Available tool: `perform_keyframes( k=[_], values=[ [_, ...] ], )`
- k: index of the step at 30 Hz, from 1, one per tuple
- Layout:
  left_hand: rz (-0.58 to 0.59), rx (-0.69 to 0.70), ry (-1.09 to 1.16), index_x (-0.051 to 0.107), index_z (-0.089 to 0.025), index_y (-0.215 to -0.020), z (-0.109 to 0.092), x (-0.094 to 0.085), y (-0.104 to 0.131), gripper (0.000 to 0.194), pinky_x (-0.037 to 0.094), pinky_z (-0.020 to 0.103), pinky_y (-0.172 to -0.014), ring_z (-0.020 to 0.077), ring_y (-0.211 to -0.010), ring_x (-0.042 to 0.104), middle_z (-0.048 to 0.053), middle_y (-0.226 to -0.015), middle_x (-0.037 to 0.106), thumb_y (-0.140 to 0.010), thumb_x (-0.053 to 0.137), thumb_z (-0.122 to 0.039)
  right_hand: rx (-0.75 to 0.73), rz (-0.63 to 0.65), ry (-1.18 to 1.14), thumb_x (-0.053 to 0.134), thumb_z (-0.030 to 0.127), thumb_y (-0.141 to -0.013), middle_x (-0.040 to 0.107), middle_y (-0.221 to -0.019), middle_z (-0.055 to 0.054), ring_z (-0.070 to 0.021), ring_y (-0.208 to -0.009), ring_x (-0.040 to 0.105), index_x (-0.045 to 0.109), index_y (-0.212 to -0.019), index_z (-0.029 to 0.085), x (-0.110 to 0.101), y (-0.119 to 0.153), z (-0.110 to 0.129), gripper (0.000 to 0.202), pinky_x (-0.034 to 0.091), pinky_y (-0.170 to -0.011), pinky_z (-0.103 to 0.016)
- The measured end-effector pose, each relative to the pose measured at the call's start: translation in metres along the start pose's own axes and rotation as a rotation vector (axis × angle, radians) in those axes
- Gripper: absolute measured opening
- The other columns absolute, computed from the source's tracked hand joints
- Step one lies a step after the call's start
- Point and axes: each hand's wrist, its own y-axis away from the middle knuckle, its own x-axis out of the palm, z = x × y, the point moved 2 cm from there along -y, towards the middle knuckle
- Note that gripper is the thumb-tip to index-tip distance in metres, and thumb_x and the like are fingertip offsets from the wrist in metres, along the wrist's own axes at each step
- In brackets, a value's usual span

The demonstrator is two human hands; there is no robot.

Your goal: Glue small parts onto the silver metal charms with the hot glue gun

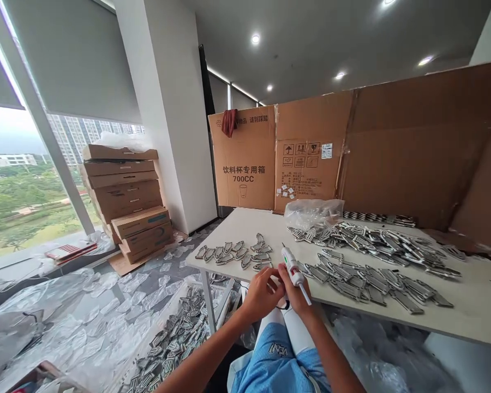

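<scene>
My right hand is closed around a white pen-shaped tool. The tool has a narrow dark tip pointing up and away, green and red marks on its body, and a thin white rod out of its back end. Close beside it, my left hand has its fingers curled and pinched against the right hand's fingers; what they hold, if anything, is hidden. Just below the hands a small dark loop shows. On the table, ahead and left, lie spread silver metal pieces; a larger heap of similar pieces lies to the right.
The white table stretches right, backed by large cardboard sheets. A clear plastic bag lies at its back. Low on the left, a crate holds many metal pieces. Stacked boxes and scattered plastic bags are farther left.
</scene>
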Motion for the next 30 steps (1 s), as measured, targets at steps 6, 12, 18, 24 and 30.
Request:
perform_keyframes(
  k=[6, 12, 18, 24, 30],
  values=[
    [0.081, 0.099, 0.046, 0.074, -0.019, -0.108, 0.004, -0.005, -0.007, 0.02, 0.065, 0.031, -0.078, 0.0192, -0.083, 0.078, 0.007, -0.105, 0.075, -0.089, 0.074, -0.025, -0.156, -0.052, 0.205, 0.061, 0.069, -0.106, 0.074, -0.103, -0.008, -0.0328, -0.099, 0.072, 0.066, -0.1, 0.031, 0.003, -0.002, 0.003, 0.039, 0.06, -0.095, -0.05],
    [0.018, 0.031, -0.003, 0.076, -0.019, -0.093, 0.016, -0.006, -0.019, 0.024, 0.066, 0.034, -0.082, 0.025, -0.086, 0.08, 0.007, -0.094, 0.082, -0.071, 0.067, -0.018, -0.306, -0.086, 0.553, 0.056, 0.058, -0.11, 0.07, -0.111, -0.01, -0.0367, -0.112, 0.064, 0.058, -0.102, 0.03, 0.019, -0.014, -0.001, 0.029, 0.054, -0.104, -0.058],
    [-0.039, -0.017, 0.022, 0.069, -0.021, -0.076, 0.008, -0.013, -0.026, 0.015, 0.065, 0.034, -0.072, 0.0267, -0.075, 0.076, 0.003, -0.073, 0.076, -0.073, 0.07, -0.036, -0.292, -0.04, 0.599, 0.071, 0.045, -0.103, 0.07, -0.118, -0.011, -0.0346, -0.115, 0.066, 0.061, -0.113, 0.027, 0.015, -0.014, -0.003, 0.024, 0.057, -0.106, -0.055],
    [0.078, -0.045, 0.0, 0.078, -0.021, -0.087, -0.005, -0.019, -0.035, 0.039, 0.066, 0.036, -0.079, 0.0292, -0.08, 0.078, 0.006, -0.081, 0.081, -0.083, 0.076, -0.06, -0.42, 0.032, 0.629, 0.073, 0.031, -0.1, 0.073, -0.127, -0.009, -0.0315, -0.124, 0.065, 0.069, -0.126, 0.028, -0.088, 0.037, 0.03, 0.026, 0.053, -0.111, -0.049],
    [0.024, -0.048, -0.102, 0.078, -0.026, -0.089, 0.001, -0.017, -0.04, 0.058, 0.064, 0.039, -0.074, 0.0287, -0.07, 0.072, 0.003, -0.074, 0.077, -0.081, 0.074, -0.083, 0.025, -0.215, 0.764, 0.06, 0.053, -0.106, 0.067, -0.068, -0.001, -0.0246, -0.071, 0.063, 0.067, -0.07, 0.025, -0.321, 0.102, 0.019, 0.046, 0.043, -0.071, -0.034]
  ],
)
